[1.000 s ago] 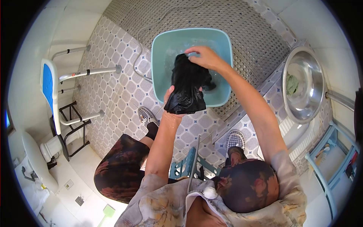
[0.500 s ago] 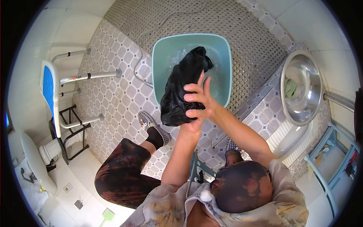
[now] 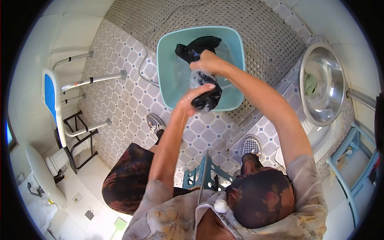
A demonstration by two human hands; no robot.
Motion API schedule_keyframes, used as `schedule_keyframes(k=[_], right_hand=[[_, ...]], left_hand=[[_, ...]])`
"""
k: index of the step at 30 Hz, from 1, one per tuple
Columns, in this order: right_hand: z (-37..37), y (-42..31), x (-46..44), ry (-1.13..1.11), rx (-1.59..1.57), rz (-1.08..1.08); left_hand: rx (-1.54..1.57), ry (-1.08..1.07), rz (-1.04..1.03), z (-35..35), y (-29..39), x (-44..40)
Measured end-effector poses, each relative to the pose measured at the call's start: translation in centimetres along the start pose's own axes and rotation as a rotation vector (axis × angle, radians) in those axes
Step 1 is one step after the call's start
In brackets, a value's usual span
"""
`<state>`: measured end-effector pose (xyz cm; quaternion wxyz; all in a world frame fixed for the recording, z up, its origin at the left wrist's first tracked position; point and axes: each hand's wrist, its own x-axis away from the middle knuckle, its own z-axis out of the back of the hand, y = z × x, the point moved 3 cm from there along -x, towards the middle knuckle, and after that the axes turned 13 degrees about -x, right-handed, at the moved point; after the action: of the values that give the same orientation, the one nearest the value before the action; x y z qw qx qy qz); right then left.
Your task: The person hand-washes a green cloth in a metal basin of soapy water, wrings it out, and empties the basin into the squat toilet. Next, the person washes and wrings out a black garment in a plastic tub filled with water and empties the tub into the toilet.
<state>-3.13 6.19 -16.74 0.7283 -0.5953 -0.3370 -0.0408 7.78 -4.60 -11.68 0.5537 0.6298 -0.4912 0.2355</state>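
Observation:
A wet black garment (image 3: 196,49) is held over the green plastic basin (image 3: 160,68), with whitish suds on its middle. My right hand (image 3: 210,63) is closed around its upper part, inside the basin's outline. My left hand (image 3: 191,99) grips the bunched lower end by the near rim, thumb lying across the top. Soapy water (image 3: 228,54) shows in the basin behind the cloth. What kind of garment it is cannot be made out.
A steel bowl (image 3: 306,108) with a green cloth (image 3: 310,84) stands to the right. A hose (image 3: 141,66) runs along the floor left of the basin. Further left is a blue-and-white folding seat (image 3: 51,98); at right, a blue rack (image 3: 340,176).
My hands have moved apart: the right went up and grips the garment's upper part, while the left shifted left and holds the lower end. The cloth is now bunched, with suds showing.

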Motion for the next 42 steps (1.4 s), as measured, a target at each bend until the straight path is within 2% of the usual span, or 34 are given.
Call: schedule_keyframes(k=[1,4,7,10,11,14,15,18,21,24,27,30,31,34,38,42], right_hand=[[-0.1,0.1,-0.6,0.017,0.103,-0.010],[-0.4,0.4,-2.0,0.074,0.415,-0.030],[0.3,0.6,-2.2,0.234,0.316,0.024],[1.4,0.3,-1.2,0.307,-0.045,0.127],[1.6,0.2,-0.6,0.301,-0.115,0.169],[1.4,-1.1,1.7,0.298,-0.312,0.504],[1.5,-1.6,2.2,0.270,-0.340,0.586],[1.6,-2.3,4.0,0.193,-0.480,0.758],[1.0,-1.5,5.9,0.147,-0.689,0.743],[1.1,-1.3,8.3,0.090,-1.046,0.634],[1.2,1.7,8.6,0.171,-1.165,0.402],[0.8,2.6,9.3,0.240,-1.231,0.173],[0.5,2.9,9.3,0.243,-1.248,0.109],[0.1,2.7,9.7,0.191,-1.291,-0.127],[0.3,3.0,9.8,-0.005,-1.268,-0.301],[1.2,1.9,10.1,-0.172,-0.859,-0.369]], left_hand=[[-0.205,0.128,-0.124,0.0,0.4,-1.1],[-0.787,0.210,-0.094,0.7,1.5,-5.1],[-1.121,0.621,-0.211,0.8,1.3,-7.3],[-0.907,0.608,-0.376,1.7,0.1,-7.1],[-0.772,0.487,-0.484,3.2,-1.1,-8.2],[-0.337,0.228,-0.216,3.1,-1.7,-4.5],[-0.095,0.170,-0.174,2.7,-2.1,-2.6],[0.606,-0.124,-0.223,1.8,-4.0,-1.4],[0.790,-0.131,-0.321,0.8,-3.9,-2.3],[0.862,0.129,-0.425,1.4,-4.7,-4.5],[0.736,0.534,-0.664,2.0,-4.1,-3.4],[0.373,0.739,-0.863,0.9,-1.8,0.3],[0.152,0.868,-0.963,0.4,-0.8,1.4],[-0.449,0.874,-1.223,-1.9,2.6,5.0],[-0.901,0.620,-1.494,-4.7,5.3,7.2],[-1.160,0.383,-1.632,-6.9,4.8,7.7]])
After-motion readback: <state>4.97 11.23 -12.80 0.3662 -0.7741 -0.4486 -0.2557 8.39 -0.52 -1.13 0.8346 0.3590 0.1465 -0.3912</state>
